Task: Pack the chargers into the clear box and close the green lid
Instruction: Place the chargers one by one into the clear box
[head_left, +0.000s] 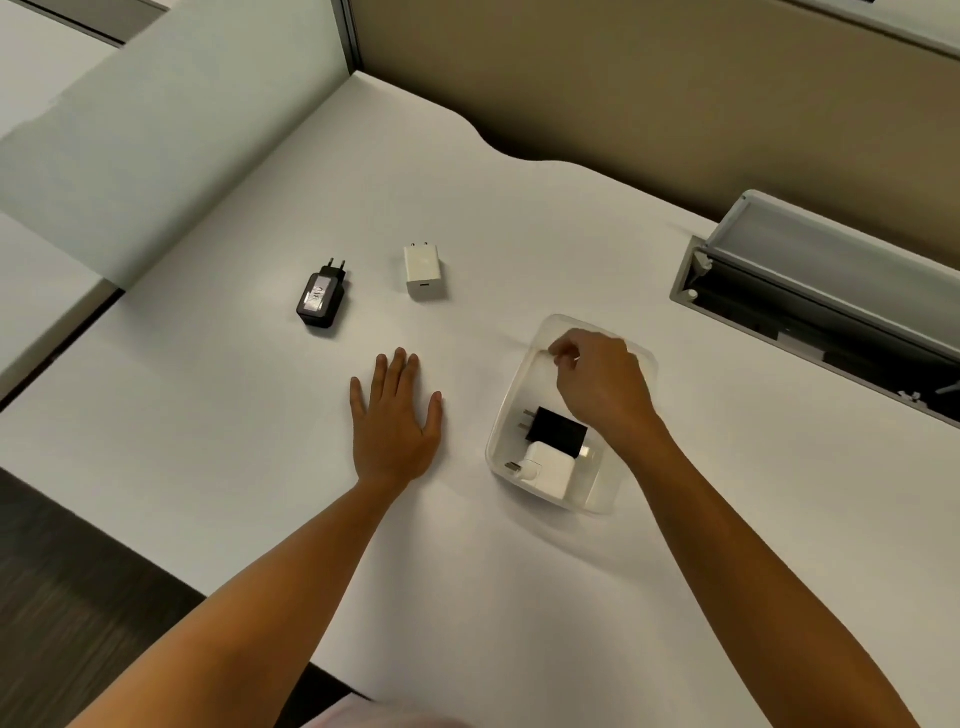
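Observation:
The clear box (500, 441) stands on the white desk at the right. Inside it lie a black charger (556, 431) and a white charger (548, 470), side by side. My right hand (602, 384) hovers over the box's far half with its fingers curled; whether it holds anything is hidden. My left hand (396, 415) rests flat on the desk to the left of the box, fingers spread. Further back on the desk lie a black two-pin charger (321, 299) and a white charger (425, 271), both outside the box. No green lid is in view.
An open grey cable tray (810, 291) is set into the desk at the back right. A beige partition runs along the desk's far side and a pale one along its left. The desk's front edge drops to dark floor (78, 582) at lower left.

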